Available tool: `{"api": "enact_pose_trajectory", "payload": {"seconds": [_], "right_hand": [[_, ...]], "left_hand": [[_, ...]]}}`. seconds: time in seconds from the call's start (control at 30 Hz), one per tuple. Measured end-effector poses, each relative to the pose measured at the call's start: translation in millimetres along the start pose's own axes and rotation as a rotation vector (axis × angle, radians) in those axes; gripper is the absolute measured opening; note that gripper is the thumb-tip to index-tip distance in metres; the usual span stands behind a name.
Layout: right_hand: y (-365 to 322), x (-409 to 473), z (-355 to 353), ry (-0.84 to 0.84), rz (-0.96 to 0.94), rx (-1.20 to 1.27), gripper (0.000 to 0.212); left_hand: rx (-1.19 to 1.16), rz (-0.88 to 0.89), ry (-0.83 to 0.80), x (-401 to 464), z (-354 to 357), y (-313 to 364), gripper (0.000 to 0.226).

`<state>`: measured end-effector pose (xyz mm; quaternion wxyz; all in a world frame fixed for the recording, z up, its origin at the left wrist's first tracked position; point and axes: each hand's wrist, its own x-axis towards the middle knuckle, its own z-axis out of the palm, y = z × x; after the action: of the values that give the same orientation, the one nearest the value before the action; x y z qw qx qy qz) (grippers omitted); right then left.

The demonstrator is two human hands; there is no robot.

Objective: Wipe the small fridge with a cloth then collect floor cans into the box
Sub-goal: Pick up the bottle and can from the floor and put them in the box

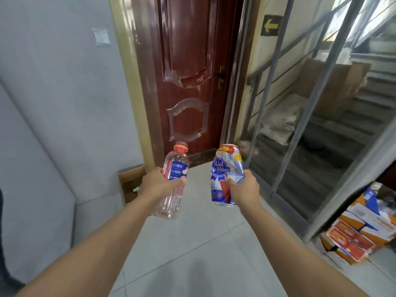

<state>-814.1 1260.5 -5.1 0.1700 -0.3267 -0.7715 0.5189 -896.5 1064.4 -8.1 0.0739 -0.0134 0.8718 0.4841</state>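
A: Largest first. We face a dark red door (188, 78) with torn film hanging off its panels. To its right runs a glass partition (300, 125), and behind the glass we see a stairwell with cardboard and a pale sack lying on the steps.

B: We stand on pale floor tiles (192, 243). At right, against the partition, we note a stack of orange and blue flattened cartons (353, 228).

A: The cardboard box (130, 181) sits on the floor in the corner, left of the door and against the wall. It is open at the top. Our left forearm covers part of it.

B: Left hand (156, 184): grip clamped around the middle of a clear plastic bottle (173, 179) with a red cap and a blue label. The bottle tilts, cap away from us, and is held in the air just right of the box.

A: Right hand (244, 187): grip clamped on a dented Pabst Blue Ribbon can (226, 174), top end up, thumb across the label. It is also off the floor.

B: Bottle and can are apart, side by side. We cannot see the fridge or a cloth.
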Motion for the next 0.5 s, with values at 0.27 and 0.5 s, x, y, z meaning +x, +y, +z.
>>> {"api": "enact_pose_trajectory", "payload": {"seconds": [0.27, 0.5], "right_hand": [[-11.8, 149.0, 5.4, -0.168, -0.026, -0.069, 0.044], [-32.9, 265.7, 59.0, -0.264, -0.083, -0.114, 0.044]], "left_hand": [[-0.009, -0.099, 0.105, 75.0, 58.7, 42.8, 0.059], [0.002, -0.182, 0.214, 182.3, 85.2, 60.5, 0.058]]}}
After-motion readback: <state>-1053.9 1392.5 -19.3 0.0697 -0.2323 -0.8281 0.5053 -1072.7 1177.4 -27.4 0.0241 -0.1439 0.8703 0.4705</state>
